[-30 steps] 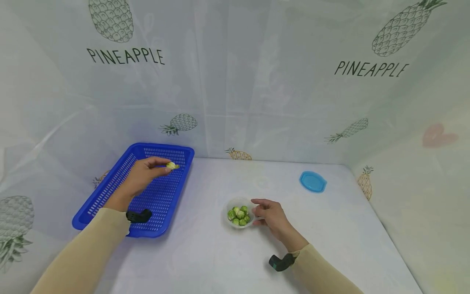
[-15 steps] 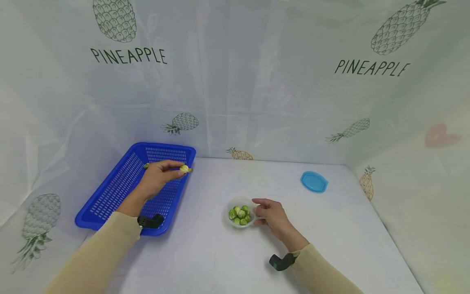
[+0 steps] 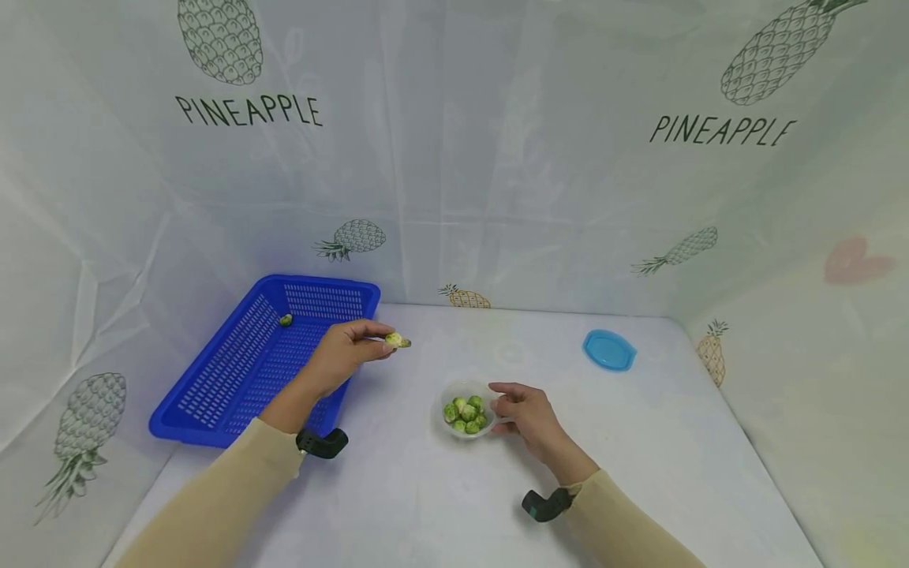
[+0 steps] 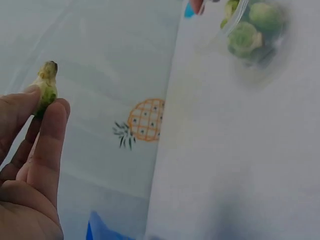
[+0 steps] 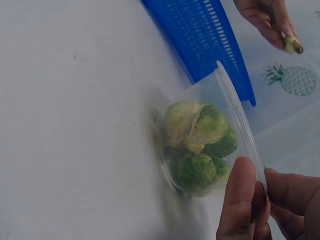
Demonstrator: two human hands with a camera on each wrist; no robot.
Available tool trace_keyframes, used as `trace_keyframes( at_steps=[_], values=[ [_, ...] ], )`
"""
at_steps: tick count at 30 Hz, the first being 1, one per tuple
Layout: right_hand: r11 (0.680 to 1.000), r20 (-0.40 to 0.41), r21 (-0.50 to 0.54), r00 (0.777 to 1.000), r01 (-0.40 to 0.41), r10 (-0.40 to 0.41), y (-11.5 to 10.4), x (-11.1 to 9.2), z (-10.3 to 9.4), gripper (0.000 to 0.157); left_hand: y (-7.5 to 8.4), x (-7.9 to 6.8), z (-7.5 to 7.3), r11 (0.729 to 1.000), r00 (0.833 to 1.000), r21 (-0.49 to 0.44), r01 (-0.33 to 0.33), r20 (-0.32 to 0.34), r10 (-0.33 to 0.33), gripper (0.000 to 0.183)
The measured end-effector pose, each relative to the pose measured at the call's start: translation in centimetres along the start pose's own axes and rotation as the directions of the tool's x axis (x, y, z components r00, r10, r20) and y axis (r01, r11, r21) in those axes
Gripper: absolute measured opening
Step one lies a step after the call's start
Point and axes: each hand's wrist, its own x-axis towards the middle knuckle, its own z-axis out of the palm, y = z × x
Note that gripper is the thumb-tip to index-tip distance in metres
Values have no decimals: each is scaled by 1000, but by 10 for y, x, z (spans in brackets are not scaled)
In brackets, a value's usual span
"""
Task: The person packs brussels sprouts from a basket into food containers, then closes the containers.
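Observation:
Between thumb and fingers, my left hand (image 3: 346, 356) pinches a Brussels sprout (image 3: 394, 340) with a pale, brownish stem end. In the head view it is held over the table, just right of the blue basket. My right hand (image 3: 529, 418) grips the rim of a small clear plastic tub (image 5: 239, 117), thumb on one side and fingers on the other. Several green Brussels sprouts (image 5: 196, 171) lie inside the tub, which stands on the table to the right of and nearer than my left hand.
A blue perforated basket (image 3: 206, 432) stands at the left, with one Brussels sprout (image 3: 286, 320) in its far part. A light blue lid (image 3: 609, 350) lies at the back right of the white table. A pineapple-print sheet (image 3: 497, 173) hangs behind.
My left hand has moved right and nearer, carrying the Brussels sprout from above the basket to past its right rim. The sprout in the basket has come into view. My right hand stays on the tub.

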Motion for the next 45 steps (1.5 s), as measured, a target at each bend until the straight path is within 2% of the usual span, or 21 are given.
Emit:
trace_keyframes(
  at_steps=[13, 20, 25, 31, 39, 45],
  values=[
    [1000, 4, -10, 1000, 2, -2, -7, -4, 2, 42, -14, 5, 46, 996, 1000, 90, 24, 16, -26, 29],
    [1000, 9, -15, 1000, 10, -9, -4, -2, 1, 42, -20, 3, 71, 997, 998, 63, 45, 46, -48, 29],
    [1000, 11, -10, 1000, 6, -6, -4, -2, 1, 43, -29, 5, 85, 992, 999, 127, 29, 30, -33, 26],
    [1000, 17, -2, 1000, -4, 4, -4, -3, 0, 43, -40, 7, 96, 982, 1000, 190, 23, 9, -25, 22],
    [1000, 20, -3, 1000, -4, 4, -4, -2, 0, 43, -46, 8, 104, 969, 999, 246, 32, -12, -30, 19],
    [1000, 28, -5, 1000, 2, -2, -3, -2, 0, 44, -49, 8, 109, 958, 1000, 286, 14, -11, -11, 18]
  ],
)
